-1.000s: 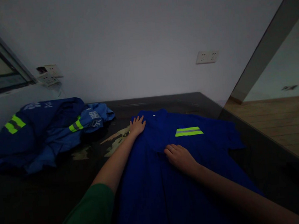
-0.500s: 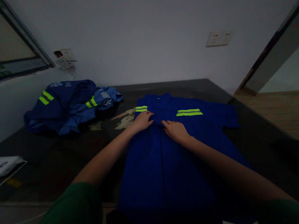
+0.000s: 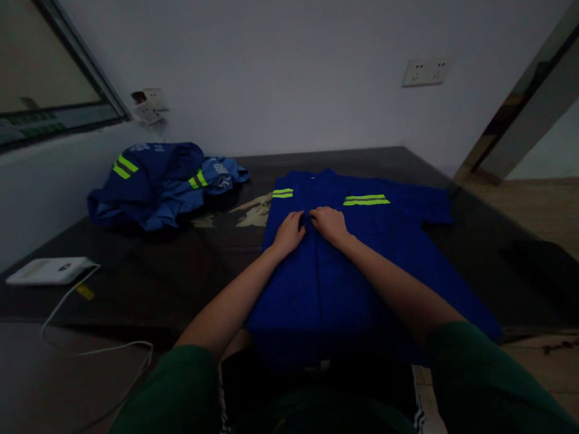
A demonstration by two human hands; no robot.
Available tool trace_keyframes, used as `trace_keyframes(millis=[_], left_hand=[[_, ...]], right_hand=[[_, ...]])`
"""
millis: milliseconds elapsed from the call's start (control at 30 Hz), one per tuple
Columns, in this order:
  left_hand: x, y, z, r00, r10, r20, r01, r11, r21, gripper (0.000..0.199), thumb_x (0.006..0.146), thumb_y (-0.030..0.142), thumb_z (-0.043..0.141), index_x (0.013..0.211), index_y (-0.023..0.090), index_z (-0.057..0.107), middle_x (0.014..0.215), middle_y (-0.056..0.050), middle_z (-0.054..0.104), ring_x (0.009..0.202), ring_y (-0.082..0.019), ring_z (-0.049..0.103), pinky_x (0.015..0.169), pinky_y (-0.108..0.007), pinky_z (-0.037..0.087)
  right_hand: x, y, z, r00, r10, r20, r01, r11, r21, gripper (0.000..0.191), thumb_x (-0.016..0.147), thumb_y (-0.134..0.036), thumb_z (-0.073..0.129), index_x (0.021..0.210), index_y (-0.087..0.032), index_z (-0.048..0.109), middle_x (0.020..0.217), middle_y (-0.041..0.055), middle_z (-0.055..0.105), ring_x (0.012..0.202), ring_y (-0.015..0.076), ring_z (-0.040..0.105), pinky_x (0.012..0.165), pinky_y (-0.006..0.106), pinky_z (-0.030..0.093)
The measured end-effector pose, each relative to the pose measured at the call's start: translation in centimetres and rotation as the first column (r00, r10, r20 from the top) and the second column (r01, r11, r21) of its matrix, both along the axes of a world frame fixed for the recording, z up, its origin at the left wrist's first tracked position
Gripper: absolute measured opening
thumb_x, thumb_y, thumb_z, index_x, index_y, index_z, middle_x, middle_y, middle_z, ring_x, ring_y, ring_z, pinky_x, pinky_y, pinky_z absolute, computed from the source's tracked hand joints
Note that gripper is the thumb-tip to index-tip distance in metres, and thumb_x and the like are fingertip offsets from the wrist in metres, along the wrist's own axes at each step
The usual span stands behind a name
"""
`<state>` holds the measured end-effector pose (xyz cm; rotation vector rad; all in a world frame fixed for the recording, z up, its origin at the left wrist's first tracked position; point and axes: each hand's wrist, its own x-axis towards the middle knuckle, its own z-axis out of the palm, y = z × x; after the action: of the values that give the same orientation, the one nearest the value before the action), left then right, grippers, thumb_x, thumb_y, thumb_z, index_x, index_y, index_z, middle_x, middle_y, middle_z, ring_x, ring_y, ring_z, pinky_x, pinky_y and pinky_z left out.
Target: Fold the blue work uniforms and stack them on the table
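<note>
A dark blue short-sleeved work shirt (image 3: 364, 271) with yellow-green reflective strips lies front up, its hem hanging over the table's near edge. Both hands meet at its front opening, just below the collar. My left hand (image 3: 289, 234) is on the left side of the opening, fingers bent and closed on the cloth edge. Close beside it, my right hand (image 3: 331, 224) has its fingers curled down onto the other edge. The fingertips are partly hidden and the picture is dark, so any fastener between them cannot be made out.
The dark table (image 3: 213, 263) stands against the wall. A heap of blue work clothes (image 3: 151, 188) lies at the back left. A white power bank (image 3: 48, 271) with a cable (image 3: 65, 301) is at the left edge. A dark flat object (image 3: 559, 276) sits at the right.
My hands have come closer together at the shirt's opening, and the right fingers have curled in more. The view has shifted, showing more of the left side and the table's near edge.
</note>
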<state>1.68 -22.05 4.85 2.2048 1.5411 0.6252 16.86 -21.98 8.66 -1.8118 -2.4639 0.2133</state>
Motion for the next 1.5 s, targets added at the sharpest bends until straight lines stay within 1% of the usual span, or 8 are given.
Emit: trace_keyframes(millis=[233,400,533,733,833,1033,1233,1500], left_hand=[[-0.1,-0.6,0.6,0.998,0.043,0.038,-0.043,0.999,0.008,0.037,0.086,0.011,0.053,0.123,0.013,0.056,0.126,-0.012,0.061,0.117,-0.022,0.057,0.103,-0.037,0.044],[0.1,-1.0,1.2,0.997,0.066,0.045,-0.064,0.997,-0.047,0.031,0.09,0.019,0.053,0.121,0.02,0.055,0.12,-0.008,0.066,0.113,-0.021,0.061,0.098,-0.036,0.048],[0.2,-1.3,1.6,0.997,0.073,0.03,-0.072,0.997,-0.028,0.025,0.091,0.023,0.054,0.116,0.023,0.058,0.117,-0.004,0.068,0.11,-0.02,0.063,0.096,-0.034,0.049],[0.4,-1.5,1.9,0.997,0.023,-0.077,-0.025,0.999,-0.021,0.027,0.091,0.025,0.054,0.116,0.021,0.065,0.118,-0.005,0.068,0.109,-0.022,0.064,0.098,-0.034,0.048],[0.5,-1.5,1.7,0.998,0.004,-0.07,-0.005,1.0,-0.009,0.029,0.092,0.026,0.052,0.117,0.021,0.065,0.119,-0.004,0.068,0.109,-0.021,0.063,0.098,-0.034,0.047],[0.6,-1.7,1.5,0.995,-0.042,-0.088,0.044,0.999,0.018,0.032,0.094,0.025,0.049,0.122,0.021,0.063,0.123,-0.005,0.066,0.112,-0.02,0.062,0.098,-0.034,0.048],[1.1,-1.7,1.2,0.973,-0.157,-0.166,0.166,0.986,0.036,0.036,0.096,0.023,0.041,0.126,0.018,0.06,0.132,-0.006,0.06,0.124,-0.016,0.054,0.11,-0.033,0.036],[1.0,-1.5,0.8,0.956,-0.224,-0.189,0.229,0.973,0.007,0.036,0.094,0.025,0.043,0.125,0.018,0.06,0.132,-0.007,0.06,0.127,-0.018,0.051,0.114,-0.039,0.031]], right_hand=[[0.0,0.4,-0.9,0.975,-0.146,-0.166,0.139,0.989,-0.05,0.026,0.092,-0.026,0.046,0.1,-0.021,0.07,0.106,0.0083,0.068,0.101,0.0191,0.06,0.082,0.026,0.044],[0.7,1.0,-2.3,0.942,-0.09,-0.324,0.07,0.995,-0.072,0.027,0.09,-0.022,0.048,0.089,-0.014,0.074,0.101,0.0098,0.069,0.095,0.0181,0.061,0.082,0.025,0.044],[1.2,1.3,-2.6,0.931,-0.073,-0.358,0.043,0.995,-0.09,0.031,0.093,-0.024,0.044,0.095,-0.015,0.074,0.097,0.0077,0.072,0.091,0.0178,0.064,0.078,0.024,0.045],[1.9,0.8,-2.4,0.934,0.017,-0.356,-0.056,0.993,-0.102,0.026,0.09,-0.019,0.05,0.101,-0.013,0.072,0.107,0.0095,0.07,0.1,0.0183,0.06,0.089,0.027,0.043],[2.8,-0.1,-2.1,0.961,0.069,-0.268,-0.087,0.994,-0.059,0.027,0.089,-0.02,0.055,0.11,-0.013,0.07,0.118,0.0114,0.065,0.108,0.0208,0.055,0.095,0.031,0.04],[2.9,-1.8,-1.5,0.974,0.179,-0.139,-0.186,0.982,-0.039,0.034,0.094,-0.018,0.042,0.117,-0.013,0.067,0.126,0.0109,0.062,0.116,0.022,0.053,0.1,0.034,0.04],[3.6,-1.7,-2.0,0.946,0.283,-0.158,-0.293,0.955,-0.042,0.038,0.093,-0.015,0.042,0.126,-0.01,0.06,0.14,0.0155,0.051,0.135,0.0244,0.038,0.11,0.044,0.031],[4.8,-1.7,-0.7,0.943,0.098,-0.318,-0.115,0.993,-0.035,0.037,0.087,-0.006,0.042,0.109,-0.016,0.069,0.117,0.0076,0.067,0.112,0.0163,0.058,0.101,0.03,0.041]])
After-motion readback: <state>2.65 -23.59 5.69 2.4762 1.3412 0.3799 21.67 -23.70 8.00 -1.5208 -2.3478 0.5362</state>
